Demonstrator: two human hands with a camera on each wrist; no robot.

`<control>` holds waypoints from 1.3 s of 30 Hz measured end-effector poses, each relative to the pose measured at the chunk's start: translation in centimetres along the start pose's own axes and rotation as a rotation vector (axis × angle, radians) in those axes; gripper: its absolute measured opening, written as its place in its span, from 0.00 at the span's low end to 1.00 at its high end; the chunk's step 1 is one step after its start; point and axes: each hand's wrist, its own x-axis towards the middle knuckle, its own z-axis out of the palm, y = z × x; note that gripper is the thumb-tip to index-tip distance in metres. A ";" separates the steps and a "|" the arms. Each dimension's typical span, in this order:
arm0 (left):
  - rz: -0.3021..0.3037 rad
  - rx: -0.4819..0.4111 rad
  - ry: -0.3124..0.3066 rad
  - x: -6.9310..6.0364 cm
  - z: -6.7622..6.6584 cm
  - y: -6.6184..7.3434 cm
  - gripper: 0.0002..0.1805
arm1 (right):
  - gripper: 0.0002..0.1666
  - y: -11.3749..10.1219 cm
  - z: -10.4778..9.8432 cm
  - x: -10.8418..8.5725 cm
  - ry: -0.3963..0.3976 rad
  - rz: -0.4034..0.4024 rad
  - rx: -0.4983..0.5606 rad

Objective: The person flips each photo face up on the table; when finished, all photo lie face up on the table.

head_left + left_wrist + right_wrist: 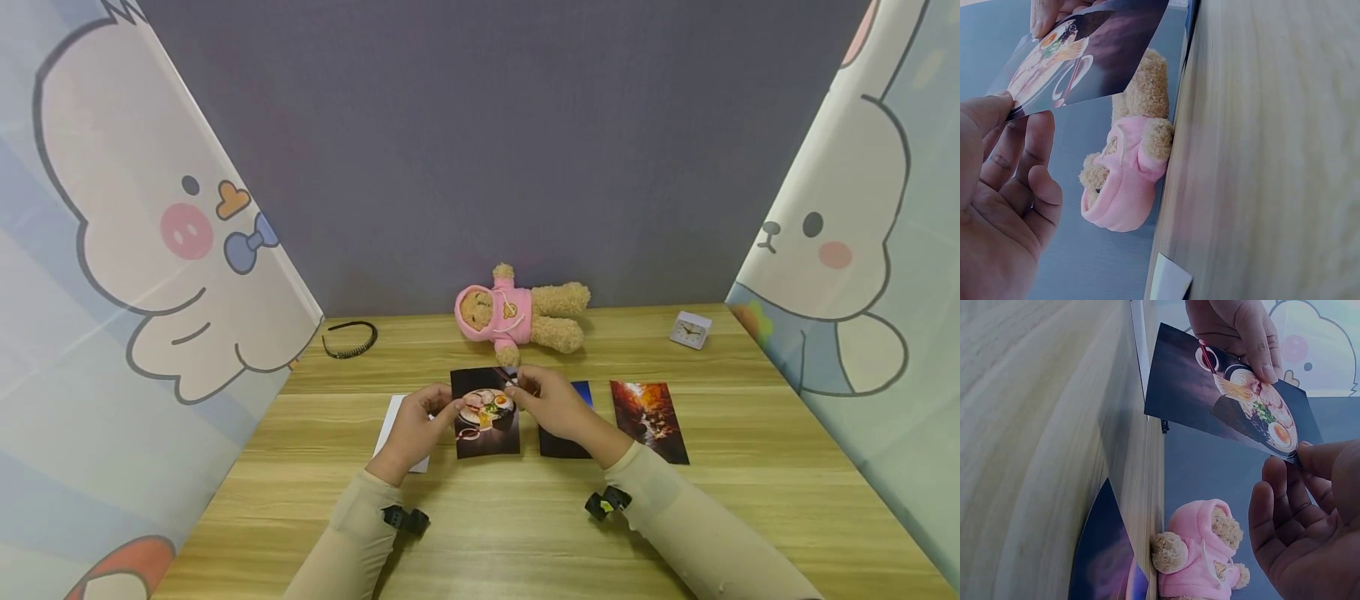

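Note:
Both hands hold up one photo card (486,425) printed with a bowl of ramen, egg and meat slices. At its left edge, the left hand (422,425) pinches it between thumb and fingers. The right hand (553,403) pinches the upper right edge the same way. In the left wrist view the card (1085,59) is tilted and raised off the table. Under the left hand lies a white card (388,417), partly covered. A dark blue photo card (558,446) lies beneath the right hand, and an orange autumn-coloured photo card (651,417) lies right of it.
A plush bear in a pink hoodie (517,315) lies on its back behind the cards. At the back left is a black toothed headband (351,340); a small white clock (690,330) stands at the back right. The wooden table (480,533) meets a grey panel (495,150) behind.

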 end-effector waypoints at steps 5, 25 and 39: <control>-0.016 -0.010 0.016 -0.1 0.2 -0.2 0.04 | 0.15 0.1 -0.1 0.0 -0.004 -0.003 0.008; -0.009 -0.032 0.017 0.0 -0.1 -0.4 0.09 | 0.07 0.6 -0.5 0.4 0.006 0.073 0.198; 0.026 -0.018 0.035 0.0 -0.2 -0.8 0.06 | 0.10 0.5 -0.7 0.4 0.031 0.078 0.191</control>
